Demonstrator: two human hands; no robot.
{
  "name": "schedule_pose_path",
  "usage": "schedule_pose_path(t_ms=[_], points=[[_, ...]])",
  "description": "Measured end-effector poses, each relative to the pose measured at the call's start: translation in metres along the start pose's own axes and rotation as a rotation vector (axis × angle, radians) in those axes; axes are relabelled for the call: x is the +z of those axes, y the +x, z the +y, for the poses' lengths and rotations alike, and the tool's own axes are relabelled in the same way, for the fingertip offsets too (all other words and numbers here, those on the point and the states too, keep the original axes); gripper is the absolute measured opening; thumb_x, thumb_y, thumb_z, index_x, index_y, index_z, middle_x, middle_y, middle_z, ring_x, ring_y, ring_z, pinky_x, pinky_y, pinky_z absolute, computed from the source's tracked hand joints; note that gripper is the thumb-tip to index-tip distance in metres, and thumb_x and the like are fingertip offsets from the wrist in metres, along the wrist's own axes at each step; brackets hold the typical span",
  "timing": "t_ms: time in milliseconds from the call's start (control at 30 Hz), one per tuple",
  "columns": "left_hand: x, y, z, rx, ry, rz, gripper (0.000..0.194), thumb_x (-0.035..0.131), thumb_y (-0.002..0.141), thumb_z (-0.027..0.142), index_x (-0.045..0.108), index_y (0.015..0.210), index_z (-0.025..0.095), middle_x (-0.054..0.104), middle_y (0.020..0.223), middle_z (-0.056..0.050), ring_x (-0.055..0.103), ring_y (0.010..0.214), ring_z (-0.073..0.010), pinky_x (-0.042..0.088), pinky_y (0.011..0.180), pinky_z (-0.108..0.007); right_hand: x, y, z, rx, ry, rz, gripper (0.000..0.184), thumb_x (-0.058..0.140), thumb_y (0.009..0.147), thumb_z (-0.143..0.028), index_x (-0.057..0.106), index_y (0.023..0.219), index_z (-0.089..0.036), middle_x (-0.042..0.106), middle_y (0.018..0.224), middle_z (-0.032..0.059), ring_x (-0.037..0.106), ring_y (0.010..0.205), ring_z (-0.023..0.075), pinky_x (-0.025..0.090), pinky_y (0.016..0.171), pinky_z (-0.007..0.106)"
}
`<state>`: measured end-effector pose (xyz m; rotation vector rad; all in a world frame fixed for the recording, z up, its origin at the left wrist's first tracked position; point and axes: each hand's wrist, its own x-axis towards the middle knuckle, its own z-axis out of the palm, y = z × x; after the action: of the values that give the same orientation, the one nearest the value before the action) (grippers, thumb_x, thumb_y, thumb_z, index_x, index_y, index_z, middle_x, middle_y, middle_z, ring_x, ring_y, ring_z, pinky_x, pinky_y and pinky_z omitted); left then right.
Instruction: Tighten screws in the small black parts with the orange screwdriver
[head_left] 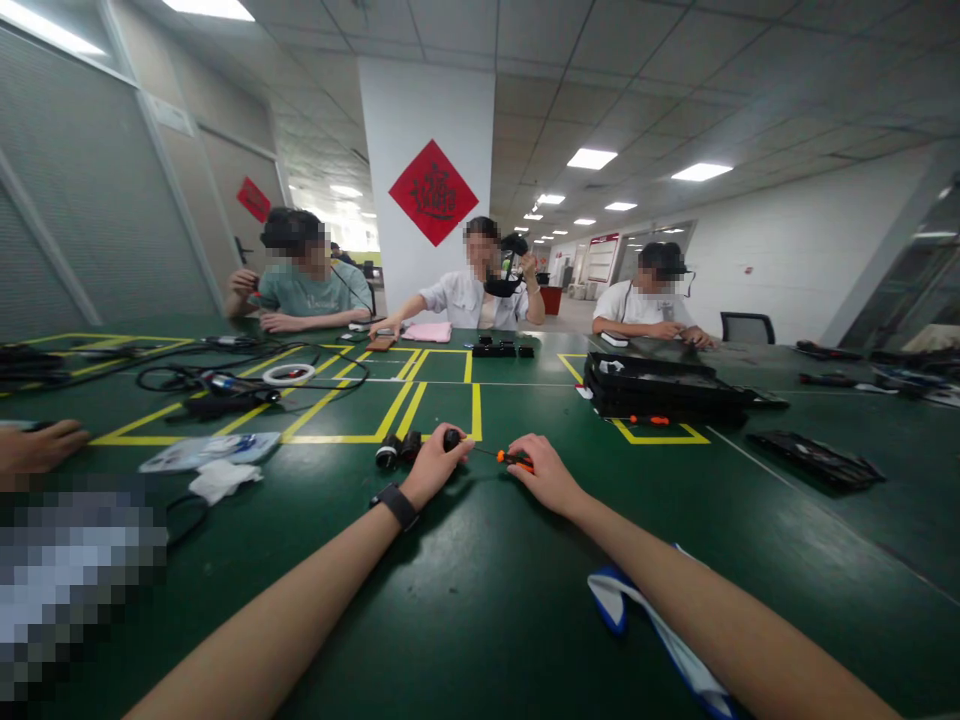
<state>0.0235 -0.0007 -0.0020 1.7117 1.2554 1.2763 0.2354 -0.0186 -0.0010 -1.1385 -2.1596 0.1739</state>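
My left hand (436,465), with a dark watch on the wrist, is closed around a small black cylindrical part (451,438). In my right hand (546,474) is a screwdriver (516,461) with an orange and black handle. Its thin shaft points left toward the black part; whether the tip touches it I cannot tell. Just left of my left hand, two more small black cylindrical parts (397,450) stand on the green table, one showing a pale end.
A black open case (660,385) lies right of centre, with an orange screwdriver (649,420) before it. Farther right is a flat black panel (816,460). Cables (247,370) and a crumpled tissue (225,481) lie left. A lanyard (660,620) rests under my right forearm. Several people sit around.
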Motion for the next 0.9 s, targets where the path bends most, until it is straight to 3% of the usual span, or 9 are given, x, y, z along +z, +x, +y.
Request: schedule_pose_path(t_ms=[400, 700, 800, 900], points=[[0.0009, 0.0000, -0.0016, 0.046, 0.035, 0.008, 0.030, 0.056, 0.069, 0.044, 0.053, 0.084, 0.018, 0.059, 0.069, 0.002, 0.056, 0.058, -0.0127, 0.042, 0.060, -0.025, 0.0009, 0.0034, -0.0025, 0.040, -0.043, 0.027, 0.016, 0.053, 0.081, -0.029, 0.063, 0.088, -0.019, 0.059, 0.087, 0.0055, 0.049, 0.086, 0.0174, 0.037, 0.079, 0.032], [0.0001, 0.0010, 0.0015, -0.017, -0.016, 0.012, 0.030, 0.057, 0.068, 0.042, 0.053, 0.084, 0.018, 0.058, 0.063, 0.002, 0.055, 0.055, -0.0123, 0.040, 0.055, -0.024, 0.0002, 0.0023, -0.0015, 0.045, 0.008, 0.009, 0.023, 0.048, 0.084, -0.034, 0.061, 0.096, -0.019, 0.057, 0.093, 0.0057, 0.048, 0.090, 0.0171, 0.036, 0.081, 0.032], [0.0004, 0.0008, 0.0013, -0.017, -0.035, 0.003, 0.030, 0.057, 0.068, 0.042, 0.053, 0.085, 0.018, 0.058, 0.064, 0.002, 0.056, 0.056, -0.0123, 0.040, 0.054, -0.023, 0.0004, 0.0012, 0.0017, 0.070, 0.020, -0.014, 0.027, 0.039, 0.088, -0.033, 0.061, 0.089, -0.017, 0.056, 0.090, 0.0063, 0.048, 0.088, 0.0161, 0.037, 0.081, 0.031], [0.0005, 0.0013, -0.0008, -0.016, -0.046, 0.004, 0.030, 0.055, 0.069, 0.043, 0.053, 0.085, 0.018, 0.058, 0.064, 0.002, 0.056, 0.057, -0.0121, 0.039, 0.052, -0.022, 0.0014, 0.0006, 0.0033, 0.049, 0.034, -0.008, 0.021, 0.044, 0.086, -0.030, 0.060, 0.083, -0.017, 0.055, 0.087, 0.0049, 0.048, 0.086, 0.0155, 0.037, 0.079, 0.030]])
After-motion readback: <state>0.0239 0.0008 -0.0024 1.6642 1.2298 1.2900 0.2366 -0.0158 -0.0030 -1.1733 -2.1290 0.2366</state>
